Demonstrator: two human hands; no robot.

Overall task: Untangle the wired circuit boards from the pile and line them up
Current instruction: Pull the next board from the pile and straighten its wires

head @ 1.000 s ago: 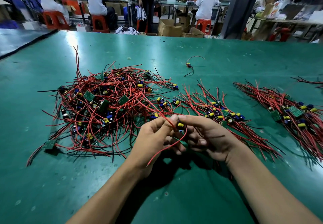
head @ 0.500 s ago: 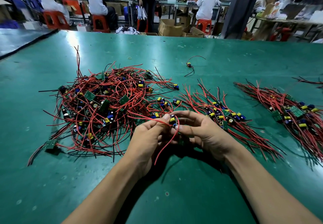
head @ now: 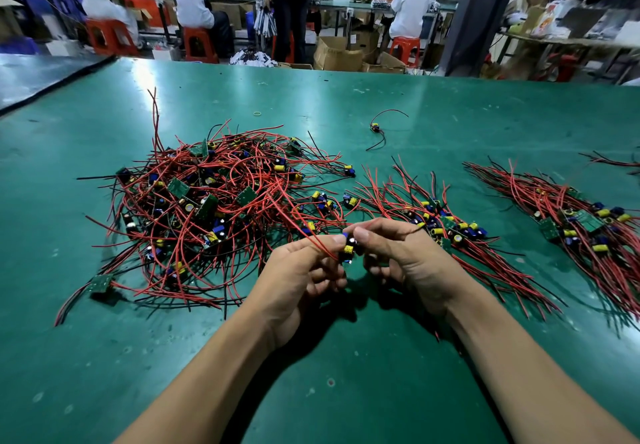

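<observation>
One wired circuit board (head: 349, 249) is held above the desk (head: 311, 391) at the centre of the view. It sits between the pile (head: 214, 208) at 10 o'clock and the nearest lined-up row (head: 446, 225) at 2 o'clock. The right hand (head: 412, 260) pinches the board between thumb and forefinger. The left hand (head: 301, 281) pinches its red wire (head: 292, 209) just beside the board, the other fingers curled. That wire runs off toward 11 o'clock over the pile's edge; I cannot tell whether its far end is free or caught among the other leads.

The step in hand looks to be freeing this single board. The next move calls for drawing the wire clear gently, so neighbouring boards are not dragged along. The board would then be laid at the row at 2 o'clock, its wires parallel to the rest. A second row (head: 581, 225) lies at 3 o'clock, and a stray board (head: 375, 128) at 12 o'clock.
</observation>
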